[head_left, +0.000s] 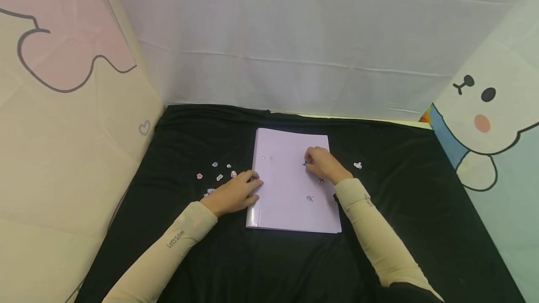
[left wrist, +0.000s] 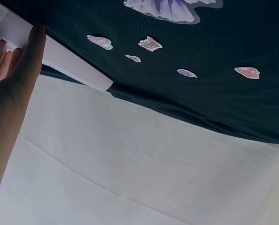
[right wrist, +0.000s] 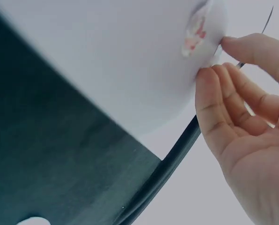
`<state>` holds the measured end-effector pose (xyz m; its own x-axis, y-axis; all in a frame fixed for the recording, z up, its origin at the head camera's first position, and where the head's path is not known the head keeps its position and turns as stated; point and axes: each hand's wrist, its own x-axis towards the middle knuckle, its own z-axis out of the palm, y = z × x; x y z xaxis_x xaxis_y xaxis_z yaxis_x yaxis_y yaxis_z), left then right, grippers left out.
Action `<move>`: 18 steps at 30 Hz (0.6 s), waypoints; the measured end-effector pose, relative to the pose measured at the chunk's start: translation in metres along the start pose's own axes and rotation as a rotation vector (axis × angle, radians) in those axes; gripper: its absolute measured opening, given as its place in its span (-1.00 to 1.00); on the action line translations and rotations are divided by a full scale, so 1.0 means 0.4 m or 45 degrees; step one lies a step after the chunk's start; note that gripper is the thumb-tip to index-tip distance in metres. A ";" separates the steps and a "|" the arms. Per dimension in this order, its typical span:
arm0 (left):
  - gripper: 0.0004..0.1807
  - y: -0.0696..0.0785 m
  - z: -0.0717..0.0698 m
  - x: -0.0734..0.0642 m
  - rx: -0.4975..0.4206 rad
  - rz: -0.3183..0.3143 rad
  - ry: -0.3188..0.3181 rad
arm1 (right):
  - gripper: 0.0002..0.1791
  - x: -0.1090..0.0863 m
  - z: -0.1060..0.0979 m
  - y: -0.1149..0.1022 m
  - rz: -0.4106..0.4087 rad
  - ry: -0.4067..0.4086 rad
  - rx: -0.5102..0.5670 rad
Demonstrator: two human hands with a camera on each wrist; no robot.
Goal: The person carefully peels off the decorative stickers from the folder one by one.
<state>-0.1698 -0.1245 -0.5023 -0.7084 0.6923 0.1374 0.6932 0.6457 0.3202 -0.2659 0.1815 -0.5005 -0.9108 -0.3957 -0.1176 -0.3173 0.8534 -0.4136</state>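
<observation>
A pale purple folder [head_left: 290, 219] lies on a black cloth. My left hand [head_left: 237, 192] rests on the folder's left edge with its fingers spread and relaxed. Over the upper right of the cover, my right hand [head_left: 323, 162] pinches a small bluish sticker [head_left: 304, 163] between thumb and fingertips, which mostly hide it. Below that hand, a reddish sticker [head_left: 321, 181] and a purple sticker [head_left: 309, 198] lie on the cover. In the right wrist view the reddish sticker [right wrist: 195, 35] shows beside the thumb. A tiny sticker [head_left: 263, 157] sits near the folder's upper left.
Several loose stickers lie on the cloth left of the folder, among them a pink heart-shaped one [left wrist: 247, 72] and a large purple one [left wrist: 170, 9]. A white sticker [head_left: 358, 165] lies to the right. White fabric [head_left: 294, 36] hangs behind the table, with printed cloths at both sides.
</observation>
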 end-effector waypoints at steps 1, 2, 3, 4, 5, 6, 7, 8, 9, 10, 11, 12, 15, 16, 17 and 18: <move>-0.60 -0.001 0.001 0.000 0.002 0.001 0.001 | -0.77 0.000 0.001 -0.003 0.007 0.007 -0.003; -0.60 -0.001 0.001 -0.001 0.006 0.002 0.001 | -0.75 0.000 0.002 -0.006 0.013 0.017 -0.003; -0.60 -0.002 0.002 -0.001 0.013 0.002 0.003 | -0.75 0.001 0.004 -0.009 0.013 0.024 -0.006; -0.60 -0.002 0.003 -0.001 0.016 0.002 0.005 | -0.75 0.001 0.005 -0.012 0.010 0.031 -0.008; -0.60 -0.003 0.003 -0.002 0.021 0.002 0.007 | -0.76 0.002 0.006 -0.014 0.006 0.038 -0.012; -0.60 -0.003 0.004 -0.002 0.022 0.000 0.007 | -0.77 0.003 0.008 -0.017 0.004 0.046 -0.019; -0.60 -0.003 0.004 -0.002 0.020 0.002 0.007 | -0.78 0.003 0.009 -0.019 0.002 0.052 -0.028; -0.60 -0.003 0.005 -0.002 0.014 0.003 0.007 | -0.79 0.003 0.010 -0.021 0.012 0.056 -0.028; -0.60 -0.002 0.005 -0.003 0.005 0.006 0.007 | -0.80 0.003 0.011 -0.023 0.019 0.058 -0.031; -0.60 -0.002 0.006 -0.003 0.001 0.007 0.007 | -0.81 0.002 0.012 -0.024 0.020 0.059 -0.033; -0.60 -0.002 0.006 -0.004 -0.001 0.008 0.007 | -0.81 0.002 0.013 -0.026 0.022 0.057 -0.031; -0.59 -0.002 0.006 -0.004 -0.004 0.007 0.009 | -0.82 0.002 0.014 -0.028 0.018 0.058 -0.029; -0.59 -0.003 0.007 -0.004 0.000 0.007 0.017 | -0.83 0.001 0.016 -0.034 0.000 0.079 -0.034; -0.59 -0.004 0.008 -0.004 0.010 0.007 0.018 | -0.84 0.001 0.017 -0.036 -0.004 0.094 -0.043; -0.59 -0.005 0.009 -0.004 0.011 0.009 0.021 | -0.85 0.001 0.017 -0.039 0.002 0.109 -0.048; -0.59 -0.006 0.011 -0.003 0.016 0.014 0.022 | -0.86 0.000 0.017 -0.041 0.008 0.124 -0.049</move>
<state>-0.1698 -0.1256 -0.5071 -0.7030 0.6937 0.1567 0.7022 0.6422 0.3072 -0.2588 0.1652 -0.5000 -0.9335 -0.3574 -0.0309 -0.3201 0.8689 -0.3776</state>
